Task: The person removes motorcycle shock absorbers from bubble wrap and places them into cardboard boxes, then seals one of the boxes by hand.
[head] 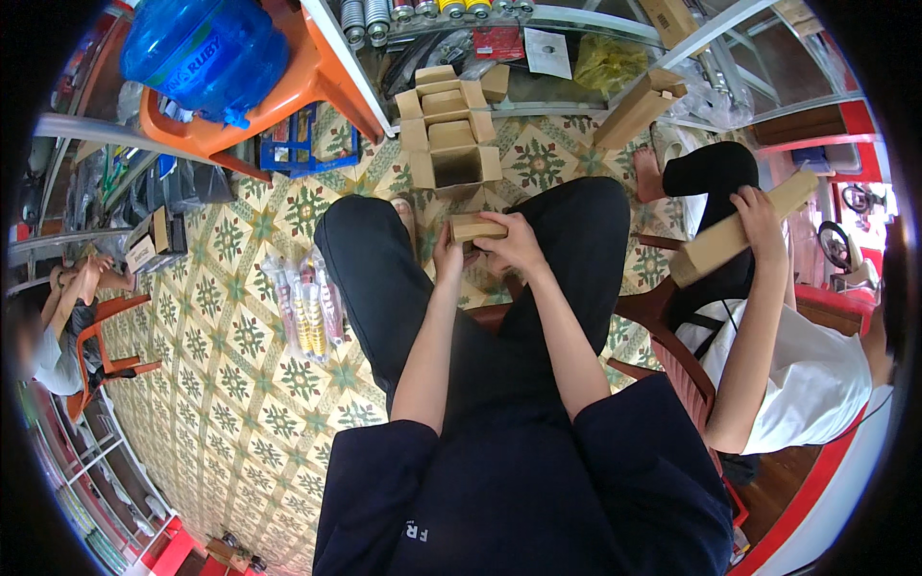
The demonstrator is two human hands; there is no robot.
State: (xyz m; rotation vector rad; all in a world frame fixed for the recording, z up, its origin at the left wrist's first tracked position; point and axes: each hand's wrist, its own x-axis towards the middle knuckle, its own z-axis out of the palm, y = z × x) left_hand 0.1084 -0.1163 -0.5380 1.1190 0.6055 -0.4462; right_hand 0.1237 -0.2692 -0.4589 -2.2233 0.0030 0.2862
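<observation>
Between my knees, a small brown cardboard box (477, 226) is held by both hands. My left hand (448, 252) grips its left side, and my right hand (515, 241) closes around the right end with fingers over the top. The underside of the box is hidden. Just beyond, several open cardboard boxes (457, 167) stand in a row on the tiled floor, flaps spread; the nearest one is dark inside. To the left of my left knee lie several shock absorbers (310, 308) in clear plastic, some with yellow springs and some with red parts.
At right, a seated co-worker holds a long cardboard box (749, 227). Another long box (639, 108) leans by the glass display case (547, 108). At upper left, an orange plastic chair (317, 79) carries a blue water jug (209, 57), near a blue crate (310, 147). Another person sits far left.
</observation>
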